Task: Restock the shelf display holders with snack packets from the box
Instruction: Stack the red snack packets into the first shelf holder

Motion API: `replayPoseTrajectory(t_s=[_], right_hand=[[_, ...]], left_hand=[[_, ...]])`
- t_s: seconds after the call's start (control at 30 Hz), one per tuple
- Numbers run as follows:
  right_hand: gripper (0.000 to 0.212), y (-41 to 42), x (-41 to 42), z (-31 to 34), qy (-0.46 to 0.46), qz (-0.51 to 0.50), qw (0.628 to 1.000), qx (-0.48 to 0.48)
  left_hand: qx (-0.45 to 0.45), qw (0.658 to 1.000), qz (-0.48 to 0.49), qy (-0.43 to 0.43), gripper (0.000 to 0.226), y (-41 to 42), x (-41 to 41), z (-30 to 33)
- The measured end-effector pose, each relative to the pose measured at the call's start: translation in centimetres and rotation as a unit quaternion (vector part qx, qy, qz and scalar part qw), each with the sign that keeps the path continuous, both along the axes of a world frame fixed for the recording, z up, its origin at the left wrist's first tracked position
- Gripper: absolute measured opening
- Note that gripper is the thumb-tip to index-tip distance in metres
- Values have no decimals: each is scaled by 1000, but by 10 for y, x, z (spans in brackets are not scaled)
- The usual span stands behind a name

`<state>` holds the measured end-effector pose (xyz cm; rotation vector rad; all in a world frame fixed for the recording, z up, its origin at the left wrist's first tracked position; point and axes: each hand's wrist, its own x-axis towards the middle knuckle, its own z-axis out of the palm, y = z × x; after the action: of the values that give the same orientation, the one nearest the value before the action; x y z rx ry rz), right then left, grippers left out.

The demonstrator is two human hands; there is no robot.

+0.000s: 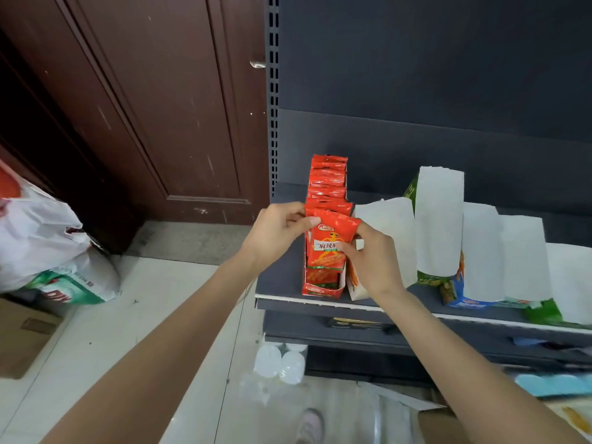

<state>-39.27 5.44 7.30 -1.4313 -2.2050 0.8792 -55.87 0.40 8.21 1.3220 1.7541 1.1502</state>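
- Towering at the back, dark grey shelving unit [416, 91] with a slotted upright down its left edge, filling the right half of the view.
- Standing to the left, brown panelled door [144, 107], scuffed, reaching down to the pale tiled floor [144, 315].
- Slumped at far left on that floor, white plastic sacks [41, 241] with red and green print, a brown carton [22, 338] just in front.
- Jutting out at mid-height, grey shelf [282, 277] with a white front edge, carrying the whole row of holders.
- Lined up along the shelf to the right, white display holders [439, 219], one standing taller than its neighbours, green and blue printed fronts showing low down.
- Sitting at the shelf's left end, red display holder [320, 288], packed front to back with red snack packets [328, 174] standing upright.
- Gripping from the right, right hand [371, 261], fingers curled round the right edge of the front packet [330, 245].
- Pinching from the left, left hand [278, 232], thumb and fingers on that same packet's top left corner.
- Held upright between both hands, front packet at the very front of the red holder, lower end inside it.
- Peeking below the shelf, clear bottles [282, 363] on the floor.
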Motion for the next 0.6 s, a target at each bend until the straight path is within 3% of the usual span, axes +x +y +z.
replayPoseTrajectory(t_s=[0.13,0.3,0.47,0.6], right_hand=[[55,-3,-5,-6,-84,14,996,28],[65,-5,-10,-9,-83,11,996,37],[39,-5,-11,-7,-78,11,995,62],[39,-10,-12,-4,-95,22,993,74]], left_hand=[[-43,998,-32,17,8,1,-10,-3],[-36,999,-20,11,15,4,-15,3],[-86,987,-67,122,33,14,-6,-1],[-4,987,-22,157,26,10,2,-2]])
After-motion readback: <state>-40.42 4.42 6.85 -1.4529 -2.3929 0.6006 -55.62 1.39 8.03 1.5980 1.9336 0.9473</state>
